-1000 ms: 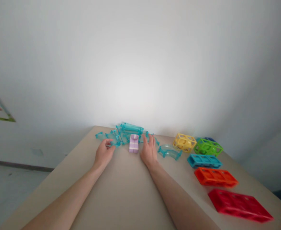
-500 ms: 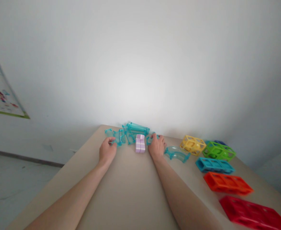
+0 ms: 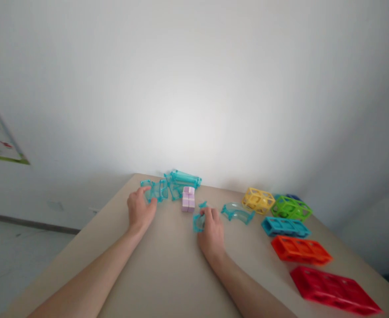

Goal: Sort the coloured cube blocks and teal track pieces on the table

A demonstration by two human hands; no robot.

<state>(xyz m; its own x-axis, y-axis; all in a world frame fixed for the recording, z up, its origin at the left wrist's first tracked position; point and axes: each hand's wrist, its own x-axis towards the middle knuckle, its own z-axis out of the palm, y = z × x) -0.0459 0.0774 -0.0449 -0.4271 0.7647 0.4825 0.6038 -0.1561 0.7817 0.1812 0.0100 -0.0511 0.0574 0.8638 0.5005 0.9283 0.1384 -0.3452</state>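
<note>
My right hand (image 3: 212,232) is closed round a see-through teal plastic piece (image 3: 198,223), partly hidden behind the fingers, just in front of the lilac blocks. With thumb and forefinger apart, my left hand (image 3: 140,207) is beside a clear teal track piece (image 3: 159,191) at the table's far left; whether a fingertip touches it I cannot tell. The lilac blocks (image 3: 188,201) stand together between my hands. Behind them lie teal tube-like pieces (image 3: 185,178). A curved teal track piece (image 3: 237,213) rests to the right of my right hand.
Along the right side of the table (image 3: 168,274) lie a yellow frame block (image 3: 258,201), a green one (image 3: 291,208), a blue one (image 3: 285,227), an orange one (image 3: 300,250) and a red one (image 3: 335,289). A white wall (image 3: 194,97) rises behind the far edge.
My right hand has drawn a teal piece from beside the lilac blocks towards me. My left hand has shifted slightly, its thumb and forefinger wider apart. The view has turned a little right.
</note>
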